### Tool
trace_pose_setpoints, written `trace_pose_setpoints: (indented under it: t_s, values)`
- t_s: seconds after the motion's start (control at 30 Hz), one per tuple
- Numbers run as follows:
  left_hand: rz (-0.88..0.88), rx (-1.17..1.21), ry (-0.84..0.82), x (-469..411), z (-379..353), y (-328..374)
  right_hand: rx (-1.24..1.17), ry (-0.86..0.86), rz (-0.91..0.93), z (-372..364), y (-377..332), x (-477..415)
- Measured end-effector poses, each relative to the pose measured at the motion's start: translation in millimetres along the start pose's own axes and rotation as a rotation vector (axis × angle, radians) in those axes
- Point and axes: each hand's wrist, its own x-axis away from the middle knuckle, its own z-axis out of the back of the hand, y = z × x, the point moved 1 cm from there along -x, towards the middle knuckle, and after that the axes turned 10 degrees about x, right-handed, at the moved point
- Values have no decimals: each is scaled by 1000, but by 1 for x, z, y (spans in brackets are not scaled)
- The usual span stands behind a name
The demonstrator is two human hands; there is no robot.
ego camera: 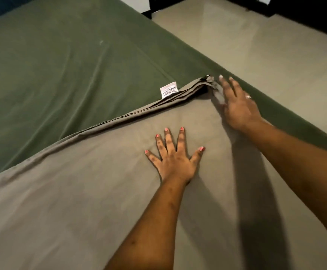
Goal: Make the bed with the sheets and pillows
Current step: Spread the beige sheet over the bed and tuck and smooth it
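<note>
One folded grey sheet (80, 191) laid on green sheet (51, 65) near bed edge. Left hand (175, 162) pressed flat on it, fingers splayed. Right hand (238, 108), blurred, at folded corner, fingers straight, slightly apart.

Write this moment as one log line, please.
left hand: flat on grey sheet | right hand: open, at its folded corner | grey sheet: folded, on green sheet | label: at folded edge

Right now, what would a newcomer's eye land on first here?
Two bare hands on a folded grey-brown sheet: the left hand lies flat mid-picture with its fingers spread, and the right hand reaches to the sheet's far corner. A green sheet stretches beneath it, and a small white label pokes out of the fold.
</note>
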Motion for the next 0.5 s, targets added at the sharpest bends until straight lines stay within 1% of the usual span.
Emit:
trace_pose_setpoints:
  t_s: [0.07,0.13,0.2,0.27,0.37,0.5]
  values:
    - [9,25,-63,-2,6,1,51,10,-62,1,28,37]
    - [10,35,-123,-3,13,0,137,60,-74,4,52,78]
    - [3,18,-135,5,15,1,181,79,-77,7,67,114]
    - [-31,-3,-137,30,6,10,209,56,-109,11,81,148]
    - [-122,-38,-152,85,-17,30,242,14,-211,18,97,195]
    - [-229,-84,-241,158,-44,55,228,-34,-363,28,117,269]
